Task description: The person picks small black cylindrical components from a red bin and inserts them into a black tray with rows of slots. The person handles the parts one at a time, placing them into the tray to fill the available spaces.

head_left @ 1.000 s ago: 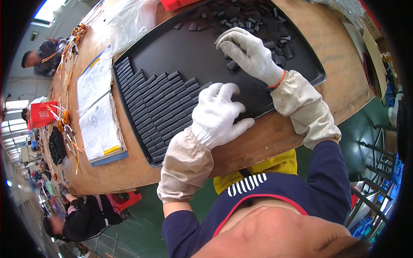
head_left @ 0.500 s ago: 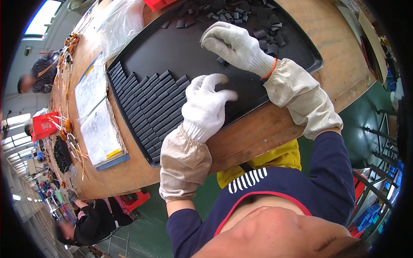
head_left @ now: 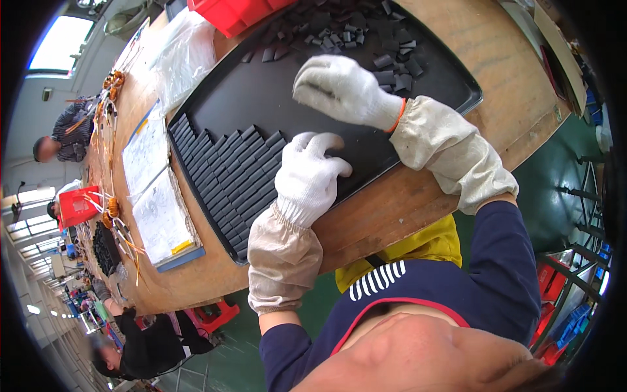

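Both my hands wear white knit gloves, with pale sleeve covers on the forearms. My left hand (head_left: 305, 173) is over the black tray (head_left: 366, 175), beside the right end of the rows of short black tubes (head_left: 228, 170). Its index finger and thumb are bent and apart, with nothing visible between them. Farther right, my right hand (head_left: 346, 95) hovers over the tray's bare middle, fingers stretched to the left and nothing visible in them. Behind it lies a loose heap of black tube pieces (head_left: 339, 37). What is under the palms is hidden.
Left of the tray lies an open binder of papers (head_left: 157, 209). A clear plastic bag (head_left: 179, 59) and a red bin (head_left: 232, 13) stand at the back. Orange coils with wires (head_left: 112, 85) line the far left. Two people (head_left: 147, 349) (head_left: 72, 137) are at the left.
The view has shifted, bringing more of the red bin into sight. My right hand has come slightly nearer over the tray. My left hand stays by the rows of tubes.
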A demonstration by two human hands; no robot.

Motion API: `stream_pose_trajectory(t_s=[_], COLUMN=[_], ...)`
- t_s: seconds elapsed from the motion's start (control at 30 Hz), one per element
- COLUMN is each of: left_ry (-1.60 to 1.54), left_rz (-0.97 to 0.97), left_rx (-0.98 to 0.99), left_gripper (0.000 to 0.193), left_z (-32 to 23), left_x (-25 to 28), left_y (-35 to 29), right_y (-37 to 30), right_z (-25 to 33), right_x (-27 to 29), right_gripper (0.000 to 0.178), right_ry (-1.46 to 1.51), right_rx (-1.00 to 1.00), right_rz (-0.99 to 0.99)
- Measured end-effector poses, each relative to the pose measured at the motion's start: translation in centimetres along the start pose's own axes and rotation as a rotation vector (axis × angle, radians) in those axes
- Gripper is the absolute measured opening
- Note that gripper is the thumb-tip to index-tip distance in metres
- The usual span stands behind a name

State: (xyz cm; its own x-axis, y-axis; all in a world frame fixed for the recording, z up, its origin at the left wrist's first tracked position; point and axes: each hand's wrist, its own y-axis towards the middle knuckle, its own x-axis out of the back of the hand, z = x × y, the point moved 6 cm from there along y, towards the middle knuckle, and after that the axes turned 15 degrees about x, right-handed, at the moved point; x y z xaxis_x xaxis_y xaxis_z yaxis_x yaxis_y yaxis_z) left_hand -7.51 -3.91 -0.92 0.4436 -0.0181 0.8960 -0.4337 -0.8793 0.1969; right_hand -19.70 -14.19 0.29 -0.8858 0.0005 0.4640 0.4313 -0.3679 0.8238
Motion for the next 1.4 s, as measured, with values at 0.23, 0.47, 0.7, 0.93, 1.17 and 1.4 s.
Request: stream_pose_trajectory(t_s=[0.23,0.47,0.7,0.93,1.17,1.4], left_ry=[-0.159,-0.318,-0.069,0.372,0.313,0.397], left_rz=[-0.540,-0.449,0.090,0.584,0.486,0.201], left_rx=[0.023,0.128,-0.077,0.045,0.035,-0.086], left_gripper=[0.025,0.025,0.047,0.104,0.058,0.028], left_z=[0.1,1.0,-5.6,-9.5,-7.4,-7.4], left_x=[5.9,6.3,2.0,-5.2,-8.8,-10.7], left_y=[-0.7,4.0,15.6,20.6,20.8,20.7], right_y=[-0.2,-1.2,-2.7,-3.9,-5.2,-6.5], right_z=[1.3,1.5,1.7,0.0,-1.2,-2.9], right_x=[-1.5,-3.2,-3.0,-1.4,-2.8,-3.2], right_gripper=[0.016,0.021,0.024,0.026,0.027,0.029], right_ry=[-0.099,-0.116,-0.010,0.003,-0.062,-0.101], right_rx=[0.148,0.196,0.219,0.154,0.042,-0.025], right_rz=[0.088,0.220,0.139,0.203,0.334,0.394])
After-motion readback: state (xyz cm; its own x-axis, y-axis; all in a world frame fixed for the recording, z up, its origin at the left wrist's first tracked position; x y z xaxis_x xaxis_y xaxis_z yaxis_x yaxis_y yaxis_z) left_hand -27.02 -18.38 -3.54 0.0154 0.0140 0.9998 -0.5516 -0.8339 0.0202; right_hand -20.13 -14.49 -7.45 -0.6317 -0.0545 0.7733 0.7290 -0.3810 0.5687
